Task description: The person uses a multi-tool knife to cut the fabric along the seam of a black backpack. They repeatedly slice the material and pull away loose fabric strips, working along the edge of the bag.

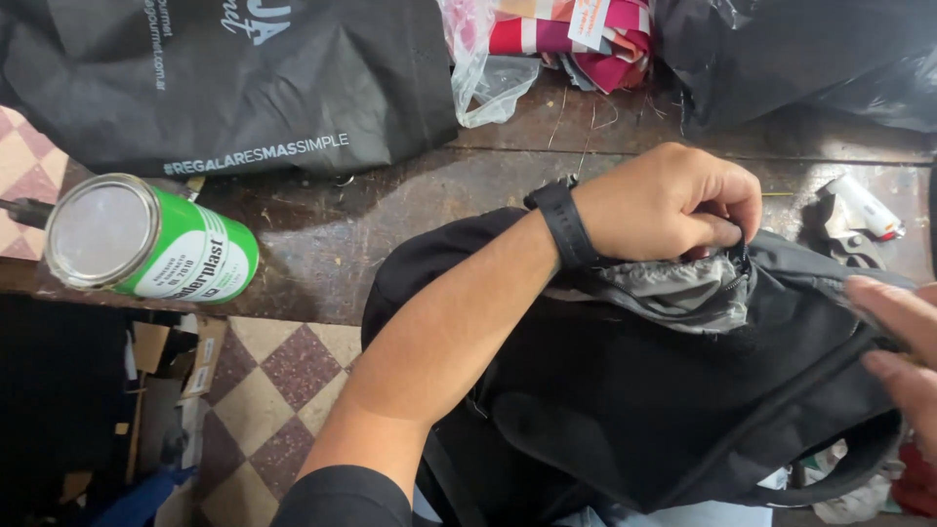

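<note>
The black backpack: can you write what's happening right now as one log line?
left hand: pinching zipper at grey-lined opening | right hand: fingers on black backpack | green tin can: on its side on wooden table

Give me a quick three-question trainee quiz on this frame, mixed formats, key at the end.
1. True or false: the left hand grips the backpack at its zipper opening.
2. Which lies on its side on the table? A. green can B. bottle C. mug
3. Fill in: the right hand touches the backpack's ____ edge in the picture.

Key: 1 true; 2 A; 3 right. The left wrist wears a black band; grey lining shows at the opening.
</note>
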